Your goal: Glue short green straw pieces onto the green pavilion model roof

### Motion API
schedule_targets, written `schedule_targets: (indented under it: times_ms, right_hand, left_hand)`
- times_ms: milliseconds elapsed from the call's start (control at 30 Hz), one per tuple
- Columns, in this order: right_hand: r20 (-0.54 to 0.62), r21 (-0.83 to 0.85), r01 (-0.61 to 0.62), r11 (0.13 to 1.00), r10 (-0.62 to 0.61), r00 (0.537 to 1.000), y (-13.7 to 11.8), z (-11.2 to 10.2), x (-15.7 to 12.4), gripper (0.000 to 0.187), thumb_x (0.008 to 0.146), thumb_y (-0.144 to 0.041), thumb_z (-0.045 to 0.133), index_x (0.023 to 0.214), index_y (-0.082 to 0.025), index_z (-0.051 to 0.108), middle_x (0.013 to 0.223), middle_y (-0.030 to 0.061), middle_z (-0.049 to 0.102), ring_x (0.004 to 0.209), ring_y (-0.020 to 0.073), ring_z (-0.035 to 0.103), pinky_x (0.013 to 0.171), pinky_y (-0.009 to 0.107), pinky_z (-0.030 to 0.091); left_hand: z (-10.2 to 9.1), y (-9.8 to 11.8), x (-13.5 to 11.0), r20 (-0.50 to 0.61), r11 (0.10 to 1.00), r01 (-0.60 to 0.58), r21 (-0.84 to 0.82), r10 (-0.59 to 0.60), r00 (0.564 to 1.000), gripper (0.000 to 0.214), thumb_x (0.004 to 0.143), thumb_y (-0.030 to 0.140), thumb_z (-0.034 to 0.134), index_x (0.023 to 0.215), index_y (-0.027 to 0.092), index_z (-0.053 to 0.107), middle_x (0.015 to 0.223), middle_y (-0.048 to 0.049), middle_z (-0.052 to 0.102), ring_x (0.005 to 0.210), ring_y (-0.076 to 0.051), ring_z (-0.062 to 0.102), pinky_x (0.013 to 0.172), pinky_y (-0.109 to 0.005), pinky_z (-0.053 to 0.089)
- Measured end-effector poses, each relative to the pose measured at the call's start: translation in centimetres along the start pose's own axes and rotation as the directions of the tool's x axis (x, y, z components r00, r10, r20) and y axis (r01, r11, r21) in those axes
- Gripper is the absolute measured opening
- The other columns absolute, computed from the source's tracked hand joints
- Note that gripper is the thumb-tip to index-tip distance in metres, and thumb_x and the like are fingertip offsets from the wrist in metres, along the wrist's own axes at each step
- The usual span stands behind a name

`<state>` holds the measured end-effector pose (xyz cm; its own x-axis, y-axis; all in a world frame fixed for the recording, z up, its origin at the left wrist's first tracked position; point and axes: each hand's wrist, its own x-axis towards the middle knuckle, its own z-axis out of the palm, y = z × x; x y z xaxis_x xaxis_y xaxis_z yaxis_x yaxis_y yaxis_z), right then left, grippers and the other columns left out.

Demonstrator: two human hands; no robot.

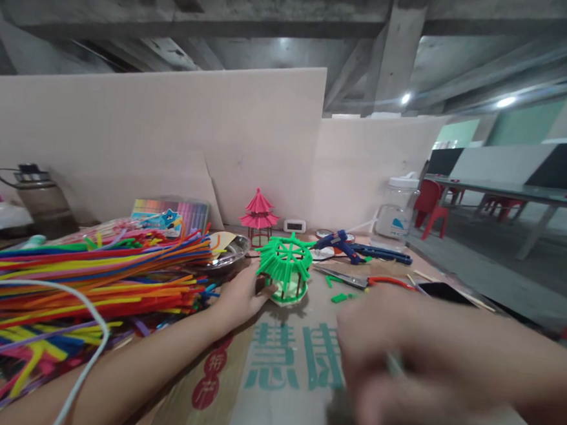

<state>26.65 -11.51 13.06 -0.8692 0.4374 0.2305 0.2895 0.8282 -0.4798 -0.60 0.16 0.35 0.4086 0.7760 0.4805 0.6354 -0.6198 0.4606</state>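
A small green pavilion model (pixel 287 264), with a roof of fuzzy pipe-cleaner strips on brown posts and a round base, stands on the cardboard-covered table. My left hand (pixel 242 297) is closed at its left side, thumb against the base; the other fingers are partly hidden behind it. My right hand (pixel 385 355) is raised at the right, nearer to me and apart from the model. Motion smears its fingers, which look curled; a pale streak shows among them, too blurred to name. A pink pagoda model (pixel 258 217) stands behind the green one.
Bundles of colourful pipe cleaners (pixel 90 270) cover the left side, with a white cable (pixel 102 336) across them. A blue glue gun (pixel 342 246), scissors (pixel 347 278) and a dark phone (pixel 445 292) lie at right. A clear plastic jar (pixel 394 210) stands by the partition (pixel 173 127).
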Motion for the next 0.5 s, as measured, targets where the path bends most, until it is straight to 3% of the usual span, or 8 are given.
schedule_targets:
  times_ms: [67,133,167,267,400,500]
  right_hand:
    - [-0.086,-0.090,-0.196,0.976,0.188,0.978,4.2,-0.8,1.1,0.033,0.099,-0.042,0.053,0.079,-0.022,0.070,0.070,0.0005,0.068,0.061,0.0134,0.058,0.057,0.025,0.039]
    - [-0.232,-0.215,-0.363,0.907,0.314,0.921,9.0,-1.1,1.5,0.027,0.098,-0.036,0.052,0.086,-0.021,0.071,0.076,0.0021,0.071,0.067,0.0163,0.060,0.060,0.026,0.039]
    - [-0.297,-0.271,-0.436,0.858,0.357,0.886,11.2,-1.1,1.4,0.024,0.097,-0.034,0.054,0.089,-0.020,0.072,0.082,0.0039,0.072,0.071,0.0182,0.062,0.063,0.027,0.041]
    - [-0.488,-0.307,-0.664,0.681,0.487,0.725,16.6,-1.0,0.4,0.018,0.094,-0.031,0.057,0.090,-0.020,0.071,0.088,0.0068,0.074,0.079,0.0223,0.065,0.069,0.029,0.044]
    - [-0.570,-0.253,-0.763,0.594,0.546,0.614,20.3,-0.8,-1.0,0.027,0.090,-0.027,0.061,0.113,-0.016,0.068,0.113,0.0146,0.072,0.099,0.0284,0.068,0.080,0.032,0.048]
    - [-0.581,-0.211,-0.799,0.564,0.585,0.566,22.1,-1.0,-0.9,0.035,0.089,-0.028,0.065,0.121,-0.014,0.067,0.122,0.0179,0.070,0.109,0.0305,0.067,0.088,0.033,0.049]
  left_hand:
    - [-0.1,0.1,0.1,0.001,1.000,-0.024,-0.011,0.024,1.000,0.039,0.090,0.034,0.057,0.126,0.019,0.058,0.131,-0.0129,0.064,0.125,-0.029,0.059,0.110,-0.046,0.046]
    - [-0.2,0.2,0.1,0.000,0.999,-0.037,-0.016,0.037,0.999,0.040,0.090,0.033,0.057,0.128,0.019,0.057,0.131,-0.0123,0.065,0.125,-0.029,0.060,0.109,-0.045,0.047]
    - [-0.2,0.2,0.1,-0.001,0.999,-0.044,-0.017,0.044,0.999,0.041,0.091,0.033,0.057,0.129,0.019,0.057,0.132,-0.0124,0.065,0.125,-0.029,0.060,0.110,-0.045,0.047]
    - [-0.1,0.1,0.1,-0.011,0.999,-0.053,-0.007,0.053,0.999,0.043,0.091,0.035,0.058,0.131,0.019,0.057,0.133,-0.0129,0.064,0.127,-0.029,0.058,0.112,-0.046,0.045]
    - [0.1,-0.2,0.0,-0.017,1.000,-0.011,0.004,0.011,1.000,0.045,0.090,0.034,0.059,0.132,0.020,0.056,0.133,-0.0124,0.065,0.126,-0.030,0.059,0.110,-0.046,0.046]
    - [0.2,-0.3,0.0,-0.009,0.999,-0.039,0.011,0.039,0.999,0.044,0.090,0.032,0.059,0.132,0.021,0.057,0.133,-0.0123,0.064,0.129,-0.030,0.057,0.113,-0.047,0.044]
